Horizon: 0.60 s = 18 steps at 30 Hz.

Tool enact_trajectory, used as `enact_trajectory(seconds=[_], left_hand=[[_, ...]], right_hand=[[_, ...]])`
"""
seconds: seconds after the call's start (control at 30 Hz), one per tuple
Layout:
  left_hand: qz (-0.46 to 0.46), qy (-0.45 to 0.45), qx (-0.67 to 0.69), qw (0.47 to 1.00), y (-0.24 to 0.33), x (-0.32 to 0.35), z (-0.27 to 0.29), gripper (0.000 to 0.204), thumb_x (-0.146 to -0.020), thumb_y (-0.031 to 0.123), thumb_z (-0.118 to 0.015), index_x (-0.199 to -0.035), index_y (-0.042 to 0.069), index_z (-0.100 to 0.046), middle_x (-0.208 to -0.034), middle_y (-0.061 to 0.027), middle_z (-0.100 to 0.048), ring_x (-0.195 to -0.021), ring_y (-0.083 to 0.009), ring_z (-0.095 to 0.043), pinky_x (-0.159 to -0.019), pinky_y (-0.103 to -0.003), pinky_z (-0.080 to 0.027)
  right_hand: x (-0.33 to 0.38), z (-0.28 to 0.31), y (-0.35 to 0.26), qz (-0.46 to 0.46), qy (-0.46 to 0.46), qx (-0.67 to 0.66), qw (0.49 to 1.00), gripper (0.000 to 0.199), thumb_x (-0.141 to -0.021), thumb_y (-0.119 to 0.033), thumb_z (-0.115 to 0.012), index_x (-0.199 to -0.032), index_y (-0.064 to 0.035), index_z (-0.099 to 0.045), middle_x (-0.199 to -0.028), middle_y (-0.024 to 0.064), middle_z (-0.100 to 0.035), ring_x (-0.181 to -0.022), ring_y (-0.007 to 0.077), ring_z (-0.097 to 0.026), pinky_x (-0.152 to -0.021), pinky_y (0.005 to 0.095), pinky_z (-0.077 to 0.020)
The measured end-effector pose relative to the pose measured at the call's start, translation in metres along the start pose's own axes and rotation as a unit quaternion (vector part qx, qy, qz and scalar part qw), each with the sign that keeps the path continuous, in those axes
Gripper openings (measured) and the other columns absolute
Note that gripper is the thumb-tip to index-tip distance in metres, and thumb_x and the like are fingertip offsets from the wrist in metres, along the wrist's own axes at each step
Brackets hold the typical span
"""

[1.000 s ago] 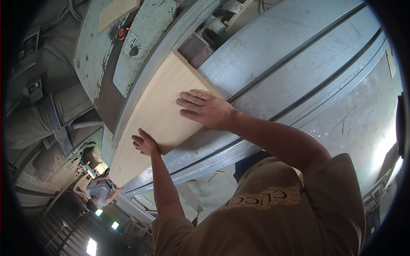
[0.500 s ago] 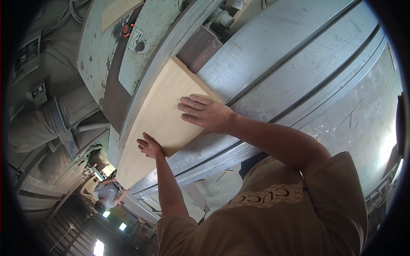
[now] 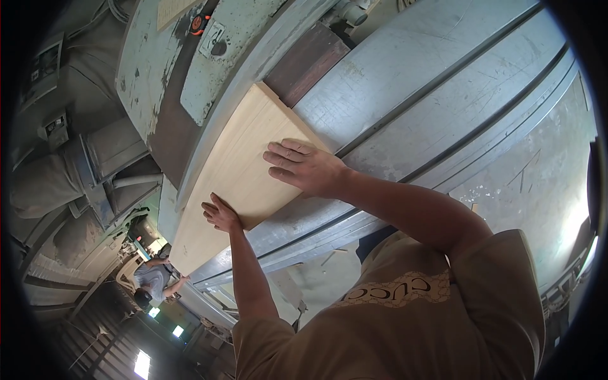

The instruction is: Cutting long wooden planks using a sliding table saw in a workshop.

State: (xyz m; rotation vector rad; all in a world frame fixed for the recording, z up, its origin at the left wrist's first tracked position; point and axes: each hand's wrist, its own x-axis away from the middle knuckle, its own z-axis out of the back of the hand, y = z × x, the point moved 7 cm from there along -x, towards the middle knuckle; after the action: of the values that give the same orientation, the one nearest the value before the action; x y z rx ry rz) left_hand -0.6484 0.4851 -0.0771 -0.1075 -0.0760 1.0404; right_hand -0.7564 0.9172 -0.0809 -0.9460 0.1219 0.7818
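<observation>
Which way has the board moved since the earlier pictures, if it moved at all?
Yes: the board has slid toward the picture's lower left, judged against the brown block, more of which now shows.

Both palms down on a long pale board (image 3: 244, 149): left hand (image 3: 222, 214) splayed near the lower edge, right hand (image 3: 308, 168) closer to the squared upper end. Board lies on a grooved metal table (image 3: 373, 82), long edge along a grey rail (image 3: 272, 45) (orange-and-black tape measure (image 3: 199, 25) beyond it). Co-worker (image 3: 152, 278) at the board's far end.
</observation>
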Motion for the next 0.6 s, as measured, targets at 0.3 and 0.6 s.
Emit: enact_trajectory(seconds=[0.3,0.6], left_hand=[[-0.001,0.007,0.001,1.0,0.003,0.001,-0.002,0.097,-0.106,0.086,-0.036,-0.171,0.013,-0.039,-0.169,-0.0186,-0.043,-0.156,-0.0411,-0.04,-0.122,-0.066,-0.033],[0.005,0.003,0.002,1.0,0.0,-0.001,-0.002,0.097,-0.106,0.086,-0.037,-0.172,0.014,-0.039,-0.171,-0.0182,-0.043,-0.158,-0.0405,-0.039,-0.123,-0.066,-0.032]], right_hand=[[-0.001,0.001,0.003,0.003,0.012,0.019,1.0,0.041,-0.09,-0.026,-0.067,-0.124,-0.0037,-0.073,-0.151,0.0175,-0.063,-0.151,0.0332,-0.05,-0.133,0.0481,-0.0308],[0.001,-0.01,0.001,-0.012,-0.071,0.048,0.996,0.047,-0.099,-0.028,-0.064,-0.143,-0.0114,-0.071,-0.168,0.0123,-0.054,-0.162,0.0312,-0.041,-0.139,0.0497,-0.0247]])
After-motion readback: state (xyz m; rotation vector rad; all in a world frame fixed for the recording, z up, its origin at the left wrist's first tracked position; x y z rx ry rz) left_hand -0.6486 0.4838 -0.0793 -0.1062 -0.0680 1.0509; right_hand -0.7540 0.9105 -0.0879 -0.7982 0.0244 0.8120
